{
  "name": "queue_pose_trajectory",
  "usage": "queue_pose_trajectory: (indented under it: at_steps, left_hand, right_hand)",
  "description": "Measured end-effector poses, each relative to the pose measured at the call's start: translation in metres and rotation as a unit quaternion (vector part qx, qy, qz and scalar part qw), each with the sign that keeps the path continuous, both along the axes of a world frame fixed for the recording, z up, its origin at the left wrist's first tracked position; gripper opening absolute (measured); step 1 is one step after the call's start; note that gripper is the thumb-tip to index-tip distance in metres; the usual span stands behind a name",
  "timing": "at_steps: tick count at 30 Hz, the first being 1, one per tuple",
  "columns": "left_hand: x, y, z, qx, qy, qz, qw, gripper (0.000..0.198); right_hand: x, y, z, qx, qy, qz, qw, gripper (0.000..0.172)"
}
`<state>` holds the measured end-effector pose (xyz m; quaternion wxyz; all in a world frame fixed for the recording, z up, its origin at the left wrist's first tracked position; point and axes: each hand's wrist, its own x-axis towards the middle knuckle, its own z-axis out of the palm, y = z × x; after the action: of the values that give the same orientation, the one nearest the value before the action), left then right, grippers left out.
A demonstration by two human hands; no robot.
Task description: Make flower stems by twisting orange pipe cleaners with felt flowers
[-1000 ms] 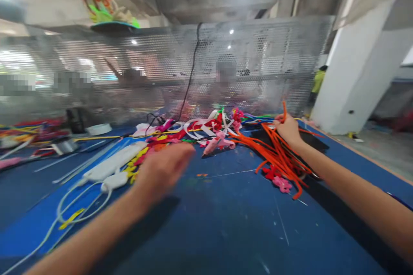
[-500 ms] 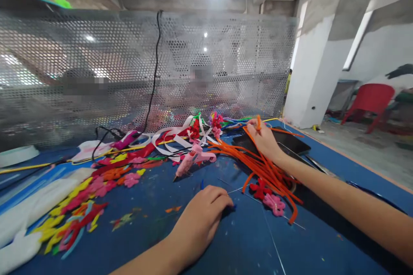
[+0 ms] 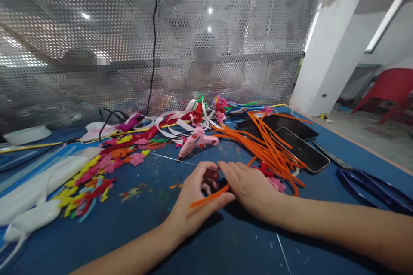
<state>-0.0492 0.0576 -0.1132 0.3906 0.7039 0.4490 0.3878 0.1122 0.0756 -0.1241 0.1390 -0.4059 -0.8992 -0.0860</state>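
My left hand (image 3: 195, 193) is curled near the middle of the table, an orange pipe cleaner (image 3: 208, 200) lying across its palm and thumb. Close against it, my right hand (image 3: 256, 184) has its fingers bent over the same pipe cleaner. A dark blue object partly shows between the hands; I cannot make out its kind. Behind my right hand lies a loose bundle of orange pipe cleaners (image 3: 267, 148). A pink fuzzy flower (image 3: 277, 184) and a red one sit beside that wrist, partly covered. The pink glue gun (image 3: 193, 142) lies just beyond my left hand.
Blue-handled scissors (image 3: 358, 180) and a phone (image 3: 301, 150) lie on the right. Colourful fuzzy flowers (image 3: 109, 163), white ribbon loops (image 3: 167, 126) and a white power strip (image 3: 48, 180) spread across the left and back. A perforated metal screen (image 3: 180, 51) closes the far edge.
My right hand has come from the orange bundle toward me, bringing a pipe cleaner to my left hand. The left hand has turned and opened around it. The view has tilted downward.
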Motion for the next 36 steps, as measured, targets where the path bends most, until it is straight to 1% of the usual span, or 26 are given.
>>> queue_pose_trajectory:
  at_steps: [2, 3, 5, 7, 8, 10, 12, 14, 15, 16, 18, 20, 22, 24, 26, 27, 28, 29, 30, 32, 33, 34, 35, 36]
  left_hand:
    - [0.004, -0.006, 0.001, -0.014, -0.025, -0.006, 1.0, 0.04]
    - [0.006, -0.008, 0.001, -0.022, -0.037, -0.001, 0.999, 0.035]
    - [0.01, -0.012, 0.001, -0.045, -0.06, 0.013, 0.997, 0.024]
    - [0.013, -0.013, 0.0, -0.068, -0.076, 0.025, 0.994, 0.022]
    - [0.014, -0.012, 0.0, -0.078, -0.086, 0.03, 0.993, 0.023]
    - [0.014, -0.009, -0.001, -0.097, -0.113, 0.044, 0.988, 0.024]
    - [0.012, -0.006, -0.001, -0.11, -0.151, 0.068, 0.98, 0.025]
    - [0.011, -0.003, -0.001, -0.115, -0.187, 0.086, 0.972, 0.026]
    - [0.01, -0.002, -0.001, -0.115, -0.2, 0.089, 0.969, 0.026]
    - [0.01, -0.001, -0.001, -0.114, -0.206, 0.088, 0.968, 0.026]
    - [0.01, -0.001, -0.001, -0.112, -0.201, 0.072, 0.97, 0.027]
    - [0.01, -0.002, -0.001, -0.104, -0.185, 0.058, 0.976, 0.026]
    - [0.009, -0.002, -0.002, -0.094, -0.174, 0.056, 0.979, 0.024]
    - [0.008, -0.001, -0.003, -0.085, -0.168, 0.059, 0.98, 0.02]
    - [0.006, 0.001, -0.004, -0.074, -0.161, 0.054, 0.983, 0.015]
    - [0.005, 0.002, -0.004, -0.062, -0.157, 0.046, 0.985, 0.013]
    - [0.004, 0.002, -0.004, -0.045, -0.156, 0.035, 0.986, 0.01]
    - [0.003, 0.002, -0.003, -0.022, -0.158, 0.021, 0.987, 0.008]
    - [0.002, 0.001, -0.002, 0.004, -0.162, 0.005, 0.987, 0.006]
    - [0.002, 0.0, 0.0, 0.041, -0.166, -0.025, 0.985, 0.007]
    - [0.002, -0.001, 0.001, 0.038, -0.164, -0.03, 0.985, 0.009]
    - [0.002, -0.001, 0.001, 0.024, -0.162, -0.025, 0.986, 0.011]
    - [0.002, 0.0, 0.0, 0.001, -0.163, -0.01, 0.987, 0.014]
    - [0.002, 0.001, -0.001, -0.024, -0.168, 0.014, 0.985, 0.018]
  right_hand:
    - [-0.002, -0.002, -0.002, 0.005, 0.011, -0.013, 1.0, 0.043]
    - [-0.002, -0.004, -0.004, 0.006, 0.028, -0.005, 1.0, 0.045]
    - [0.0, -0.008, -0.01, 0.007, 0.086, 0.037, 0.996, 0.047]
    - [0.003, -0.012, -0.017, 0.013, 0.155, 0.085, 0.984, 0.048]
    - [0.005, -0.014, -0.019, 0.012, 0.188, 0.097, 0.977, 0.047]
    - [0.009, -0.016, -0.02, -0.007, 0.246, 0.087, 0.965, 0.041]
    - [0.011, -0.016, -0.017, -0.055, 0.29, 0.046, 0.954, 0.031]
    - [0.013, -0.015, -0.012, -0.098, 0.314, 0.012, 0.944, 0.016]
    - [0.013, -0.014, -0.01, -0.107, 0.319, 0.007, 0.942, 0.01]
    - [0.014, -0.013, -0.008, -0.108, 0.321, 0.011, 0.941, 0.009]
    - [0.014, -0.012, -0.004, -0.1, 0.321, 0.032, 0.941, 0.017]
    - [0.014, -0.012, -0.003, -0.099, 0.326, 0.05, 0.939, 0.021]
    - [0.013, -0.014, -0.002, -0.113, 0.333, 0.063, 0.934, 0.023]
    - [0.013, -0.015, -0.001, -0.148, 0.341, 0.078, 0.925, 0.025]
    - [0.014, -0.016, 0.001, -0.206, 0.36, 0.089, 0.906, 0.028]
    - [0.015, -0.016, 0.004, -0.248, 0.377, 0.095, 0.888, 0.029]
    - [0.017, -0.016, 0.006, -0.302, 0.396, 0.103, 0.861, 0.028]
    - [0.019, -0.015, 0.009, -0.371, 0.413, 0.115, 0.824, 0.027]
    - [0.022, -0.015, 0.012, -0.45, 0.422, 0.132, 0.776, 0.025]
    - [0.026, -0.014, 0.017, -0.609, 0.413, 0.163, 0.658, 0.024]
    - [0.027, -0.015, 0.019, -0.663, 0.407, 0.17, 0.605, 0.024]
    - [0.027, -0.015, 0.02, -0.692, 0.41, 0.17, 0.569, 0.024]
    - [0.027, -0.015, 0.02, -0.696, 0.425, 0.164, 0.556, 0.025]
    - [0.026, -0.016, 0.019, -0.674, 0.448, 0.155, 0.567, 0.025]
